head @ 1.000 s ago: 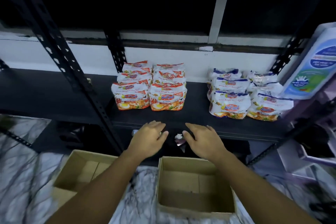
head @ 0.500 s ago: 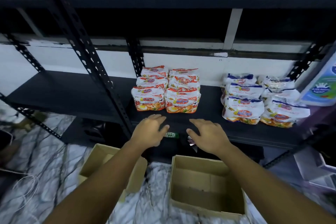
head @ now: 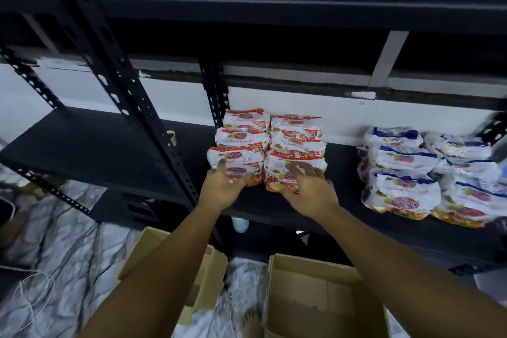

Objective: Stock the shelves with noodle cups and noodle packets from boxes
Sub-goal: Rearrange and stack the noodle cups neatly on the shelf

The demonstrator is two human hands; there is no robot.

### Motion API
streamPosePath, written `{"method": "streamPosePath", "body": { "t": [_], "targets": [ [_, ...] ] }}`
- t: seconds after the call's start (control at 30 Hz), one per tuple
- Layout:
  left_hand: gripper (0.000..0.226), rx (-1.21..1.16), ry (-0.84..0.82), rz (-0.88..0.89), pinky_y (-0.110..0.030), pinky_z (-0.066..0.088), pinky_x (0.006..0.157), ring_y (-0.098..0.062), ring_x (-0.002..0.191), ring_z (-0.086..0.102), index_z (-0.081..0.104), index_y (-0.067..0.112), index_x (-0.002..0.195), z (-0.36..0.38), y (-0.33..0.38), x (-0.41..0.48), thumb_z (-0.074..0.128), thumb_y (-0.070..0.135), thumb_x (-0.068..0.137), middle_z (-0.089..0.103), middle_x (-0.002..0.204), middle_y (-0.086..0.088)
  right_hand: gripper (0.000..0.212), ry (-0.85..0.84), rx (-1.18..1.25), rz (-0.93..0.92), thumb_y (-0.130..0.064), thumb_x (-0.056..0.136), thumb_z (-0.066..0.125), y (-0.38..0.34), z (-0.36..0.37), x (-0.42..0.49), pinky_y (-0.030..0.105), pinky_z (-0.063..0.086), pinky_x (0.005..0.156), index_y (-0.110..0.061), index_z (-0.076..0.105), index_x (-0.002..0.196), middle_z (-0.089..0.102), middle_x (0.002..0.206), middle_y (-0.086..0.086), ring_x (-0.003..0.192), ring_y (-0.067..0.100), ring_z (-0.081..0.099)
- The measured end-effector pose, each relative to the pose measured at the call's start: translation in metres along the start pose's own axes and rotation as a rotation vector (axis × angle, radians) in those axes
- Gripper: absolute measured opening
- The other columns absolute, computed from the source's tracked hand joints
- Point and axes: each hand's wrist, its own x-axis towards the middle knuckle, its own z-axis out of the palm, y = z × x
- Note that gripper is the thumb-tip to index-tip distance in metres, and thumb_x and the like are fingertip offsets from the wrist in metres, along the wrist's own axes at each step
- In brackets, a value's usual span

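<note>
Red-and-white noodle packets (head: 267,143) sit in two overlapping rows, centre frame, on the black shelf (head: 341,173). Left hand (head: 223,186) is at the front-left packet and right hand (head: 310,189) at the front-right one. Both have fingers fairly straight and laid against the wrappers, not curled round them; the left is slightly blurred. Blue-and-white packets (head: 411,173) lie at right, well apart. Cardboard box (head: 315,277) at lower centre, second box (head: 208,263) beside it.

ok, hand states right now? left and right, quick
Left hand: open, straight fingers on the front-left red noodle packet.
Right hand: open, straight fingers on the front-right red noodle packet.
</note>
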Motion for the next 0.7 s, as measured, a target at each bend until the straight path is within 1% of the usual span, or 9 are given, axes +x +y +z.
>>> {"method": "streamPosePath", "body": {
  "t": [0.07,0.13,0.23,0.27,0.33,0.4,0.5,0.6,0.7],
  "targets": [
    [0.105,-0.069,-0.036,-0.095,-0.037,0.045,0.107,-0.035,0.136,0.046,0.016,0.028,0.162,-0.002,-0.005,0.030,0.073,0.064,0.082,0.034,0.156,-0.017,0.073,-0.009,-0.018,0.068,-0.064,0.096,0.049,-0.008,0.004,0.021,0.065,0.028,0.116,-0.040,0.021,0.160,0.015,0.168,0.002,0.154,0.033,0.014],
    [0.113,-0.114,-0.076,-0.190,-0.039,0.042,0.110,-0.041,0.148,0.031,-0.005,0.029,0.164,-0.005,-0.005,0.054,0.075,0.054,0.088,0.004,0.167,-0.023,0.076,-0.023,-0.055,0.127,-0.064,0.096,0.049,-0.015,0.007,0.039,0.067,0.021,0.118,-0.043,0.014,0.160,0.006,0.170,0.001,0.156,0.033,0.004],
    [0.124,-0.263,-0.100,-0.311,-0.054,0.049,0.107,-0.043,0.152,0.024,-0.016,0.044,0.159,-0.002,-0.011,0.090,0.079,0.059,0.082,-0.014,0.169,-0.017,0.076,-0.031,-0.118,0.174,-0.062,0.097,0.052,-0.023,0.011,0.063,0.072,0.017,0.117,-0.046,0.012,0.159,0.005,0.169,-0.001,0.156,0.034,0.000],
    [0.127,-0.297,-0.098,-0.342,-0.057,0.053,0.101,-0.043,0.151,0.027,-0.017,0.048,0.157,-0.002,-0.012,0.097,0.081,0.062,0.078,-0.011,0.170,-0.015,0.074,-0.026,-0.136,0.178,-0.061,0.097,0.053,-0.023,0.013,0.069,0.073,0.017,0.116,-0.047,0.013,0.158,0.007,0.168,-0.001,0.156,0.035,0.001],
    [0.133,-0.343,-0.101,-0.378,-0.051,0.062,0.082,-0.040,0.142,0.042,-0.018,0.050,0.156,0.002,-0.018,0.109,0.083,0.067,0.071,0.007,0.170,-0.011,0.072,-0.013,-0.147,0.173,-0.059,0.096,0.053,-0.022,0.017,0.079,0.074,0.017,0.116,-0.047,0.016,0.157,0.011,0.168,0.000,0.156,0.035,0.003],
    [0.138,-0.430,-0.123,-0.368,-0.047,0.063,0.075,-0.033,0.132,0.053,-0.017,0.048,0.157,0.005,-0.023,0.114,0.086,0.067,0.068,0.028,0.165,-0.003,0.073,-0.010,-0.157,0.149,-0.058,0.095,0.055,-0.019,0.024,0.089,0.076,0.015,0.115,-0.048,0.016,0.156,0.011,0.168,0.001,0.156,0.035,0.002],
    [0.136,-0.527,-0.118,-0.333,-0.048,0.062,0.073,-0.030,0.125,0.059,-0.005,0.043,0.158,0.012,-0.031,0.124,0.092,0.059,0.063,0.045,0.152,0.003,0.086,-0.050,-0.228,0.151,-0.059,0.089,0.065,-0.019,0.035,0.100,0.079,0.018,0.110,-0.050,0.011,0.156,0.012,0.167,0.001,0.154,0.035,0.005],
    [0.101,-0.567,-0.055,-0.236,-0.049,0.061,0.083,-0.028,0.118,0.065,0.027,0.029,0.144,0.018,-0.040,0.134,0.095,0.036,0.070,0.061,0.132,0.000,0.090,-0.054,-0.321,0.163,-0.057,0.089,0.067,-0.020,0.049,0.102,0.076,0.027,0.106,-0.048,0.008,0.156,0.012,0.164,0.002,0.151,0.035,0.011],
    [0.086,-0.548,-0.082,-0.162,-0.050,0.060,0.091,-0.023,0.112,0.068,0.035,0.028,0.133,0.013,-0.048,0.144,0.094,0.026,0.071,0.066,0.121,0.000,0.084,-0.004,-0.358,0.199,-0.054,0.093,0.063,-0.021,0.058,0.105,0.072,0.032,0.105,-0.047,0.008,0.156,0.014,0.163,0.003,0.149,0.035,0.015]
  ]
}}
